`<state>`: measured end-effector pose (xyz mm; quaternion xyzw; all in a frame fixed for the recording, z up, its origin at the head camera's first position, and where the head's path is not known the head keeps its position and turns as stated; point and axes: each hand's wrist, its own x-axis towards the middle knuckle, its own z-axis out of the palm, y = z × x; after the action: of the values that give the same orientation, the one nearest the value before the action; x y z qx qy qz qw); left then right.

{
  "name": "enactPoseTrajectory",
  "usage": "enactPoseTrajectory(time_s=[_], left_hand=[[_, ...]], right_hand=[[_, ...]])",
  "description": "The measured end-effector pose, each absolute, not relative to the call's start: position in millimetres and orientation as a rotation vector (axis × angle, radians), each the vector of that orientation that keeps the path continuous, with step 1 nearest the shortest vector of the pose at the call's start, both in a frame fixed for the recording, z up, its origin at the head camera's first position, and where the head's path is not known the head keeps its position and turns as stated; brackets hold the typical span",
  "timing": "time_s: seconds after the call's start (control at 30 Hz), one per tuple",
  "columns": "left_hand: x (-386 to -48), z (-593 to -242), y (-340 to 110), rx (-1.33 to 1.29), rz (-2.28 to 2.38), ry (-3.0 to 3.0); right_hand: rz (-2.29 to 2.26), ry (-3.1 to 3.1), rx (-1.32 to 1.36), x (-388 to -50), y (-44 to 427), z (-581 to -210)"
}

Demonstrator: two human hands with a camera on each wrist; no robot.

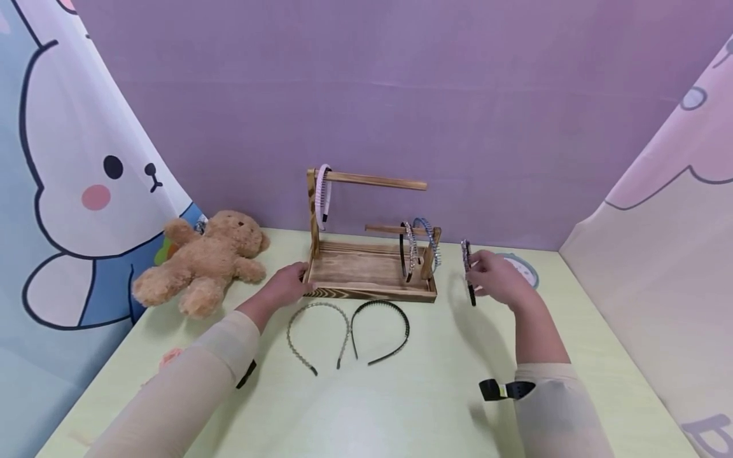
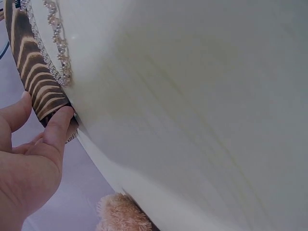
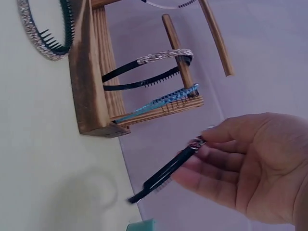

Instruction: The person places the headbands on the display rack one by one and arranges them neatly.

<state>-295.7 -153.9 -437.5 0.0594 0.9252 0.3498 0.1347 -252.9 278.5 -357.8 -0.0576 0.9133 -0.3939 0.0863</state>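
My right hand [image 1: 497, 277] pinches a dark headband [image 1: 468, 273] with a glittery section, raised to the right of the wooden headband stand [image 1: 372, 294]. In the right wrist view its black ends point away from the fingers. My left hand [image 1: 288, 284] holds the stand's front left corner; in the left wrist view thumb and fingers [image 2: 60, 126] lie on either side of the wood. A pink headband [image 1: 322, 197] hangs on the tall upper bar. On the short lower bar hang a glittery headband [image 1: 411, 248] and a blue headband [image 1: 436, 245].
In front of the stand, a beaded headband [image 1: 291, 337] and a black toothed headband [image 1: 406, 321] lie on the table [image 1: 366, 413]. A brown teddy bear [image 1: 209, 264] lies at the left. Behind my right hand is a round blue-rimmed item [image 1: 523, 268]. Something pink [image 1: 170, 356] shows beside my left sleeve.
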Motion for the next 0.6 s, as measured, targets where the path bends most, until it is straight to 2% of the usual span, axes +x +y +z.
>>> enactPoseTrajectory(time_s=[0.6], left_hand=[[-296,-439,-154,0.164,1.018,2.685]], right_hand=[[-1.412,3.036,-0.131,-280,247,-311]])
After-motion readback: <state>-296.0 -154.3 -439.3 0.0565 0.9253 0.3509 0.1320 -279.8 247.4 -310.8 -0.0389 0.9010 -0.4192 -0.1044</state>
